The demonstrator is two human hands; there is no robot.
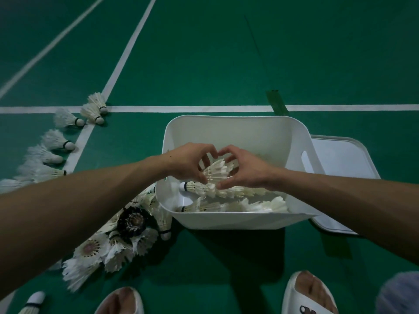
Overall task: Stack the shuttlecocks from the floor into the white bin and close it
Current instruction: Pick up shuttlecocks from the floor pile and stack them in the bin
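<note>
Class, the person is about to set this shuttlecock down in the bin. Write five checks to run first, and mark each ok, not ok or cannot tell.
1. Left hand and right hand both grip the held shuttlecock: ok.
2. It is above the white bin: ok.
3. Bare space behind the stacked rows: ok.
4. Lid off, on the floor to the bin's right: ok.
5. Floor free of loose shuttlecocks: not ok, many lie to the left.
6. Held piece single or nested: cannot tell.

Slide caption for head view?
Left hand and right hand hold a shuttlecock over the white bin; lid beside it.
</note>
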